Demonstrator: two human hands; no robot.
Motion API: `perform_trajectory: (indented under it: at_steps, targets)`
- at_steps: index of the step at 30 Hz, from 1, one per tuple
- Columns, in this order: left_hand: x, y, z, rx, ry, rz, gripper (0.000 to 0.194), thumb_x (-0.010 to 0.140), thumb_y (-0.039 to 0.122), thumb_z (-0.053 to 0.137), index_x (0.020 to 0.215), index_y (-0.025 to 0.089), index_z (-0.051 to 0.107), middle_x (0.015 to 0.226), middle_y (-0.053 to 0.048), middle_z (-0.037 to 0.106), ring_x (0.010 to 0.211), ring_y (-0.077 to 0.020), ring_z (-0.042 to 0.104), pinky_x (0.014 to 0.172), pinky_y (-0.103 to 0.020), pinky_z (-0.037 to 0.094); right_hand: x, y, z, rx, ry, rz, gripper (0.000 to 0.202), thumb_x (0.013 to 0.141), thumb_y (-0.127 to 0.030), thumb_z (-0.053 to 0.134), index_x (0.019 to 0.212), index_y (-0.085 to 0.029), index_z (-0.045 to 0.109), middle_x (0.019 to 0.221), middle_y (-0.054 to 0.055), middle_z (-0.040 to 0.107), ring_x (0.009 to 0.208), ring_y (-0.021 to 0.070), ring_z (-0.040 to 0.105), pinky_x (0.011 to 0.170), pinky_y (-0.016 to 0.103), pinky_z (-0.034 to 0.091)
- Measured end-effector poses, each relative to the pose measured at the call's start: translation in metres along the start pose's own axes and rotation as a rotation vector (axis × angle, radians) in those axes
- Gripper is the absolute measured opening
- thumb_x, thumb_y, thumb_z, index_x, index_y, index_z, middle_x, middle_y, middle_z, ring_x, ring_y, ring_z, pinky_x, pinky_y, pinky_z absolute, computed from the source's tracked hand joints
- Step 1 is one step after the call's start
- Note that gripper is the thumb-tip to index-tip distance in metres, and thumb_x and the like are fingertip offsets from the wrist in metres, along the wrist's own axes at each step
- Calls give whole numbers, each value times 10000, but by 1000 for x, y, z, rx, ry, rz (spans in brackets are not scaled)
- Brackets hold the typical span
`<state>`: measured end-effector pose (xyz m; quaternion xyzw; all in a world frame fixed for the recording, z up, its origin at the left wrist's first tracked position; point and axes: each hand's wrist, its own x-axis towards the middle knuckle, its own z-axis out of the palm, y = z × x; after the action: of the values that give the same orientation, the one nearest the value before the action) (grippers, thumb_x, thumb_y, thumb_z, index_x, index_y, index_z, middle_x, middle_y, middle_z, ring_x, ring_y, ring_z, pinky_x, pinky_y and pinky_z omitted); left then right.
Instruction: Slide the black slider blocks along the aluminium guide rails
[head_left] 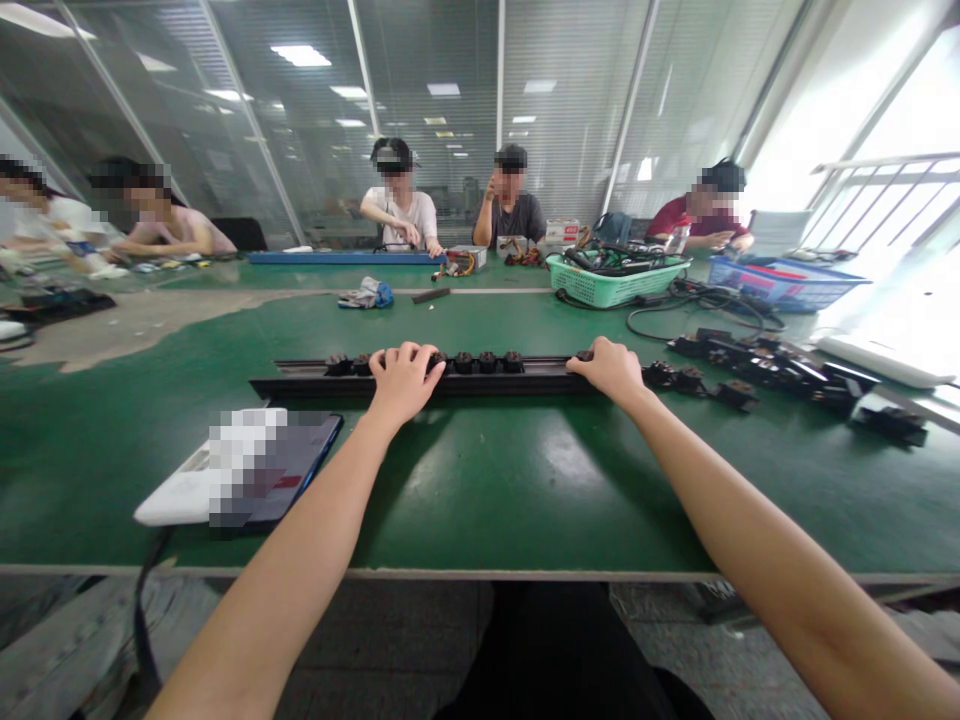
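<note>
A long black channel-shaped rail (487,386) lies across the green table in front of me. Several black socket-like modules (487,362) sit in a row along it. My left hand (403,384) is over the left part of the row, its fingers curled round a module, partly hiding it and its neighbours. At the rail's right end, my right hand (613,370) pinches another black module (584,356) between thumb and fingers. Between the hands, a stretch of the rail's inside shows. Loose modules (679,378) lie just right of my right hand.
More black parts (780,365) are heaped at the right. A green basket (611,290) of cables and a blue basket (795,290) stand behind. A white device and dark phone-like slab (315,450) lie front left. Several people sit across the table (495,480); gloves (366,294) lie mid-table.
</note>
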<state>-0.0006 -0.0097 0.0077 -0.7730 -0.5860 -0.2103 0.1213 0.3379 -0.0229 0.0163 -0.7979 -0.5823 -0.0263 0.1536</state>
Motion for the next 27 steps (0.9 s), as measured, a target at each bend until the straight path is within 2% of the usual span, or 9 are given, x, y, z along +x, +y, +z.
perform_trajectory:
  at_steps: [27]
  targets:
    - [-1, 0, 1, -5, 18, -3, 371, 1035, 463, 411, 1289, 297, 626, 1297, -109, 602, 1235, -327, 502, 1139, -539, 235, 3, 4, 2, -37, 23, 12, 452, 883, -531, 582, 1070, -130, 674, 1038, 189, 745, 997, 314, 701, 847, 363, 453]
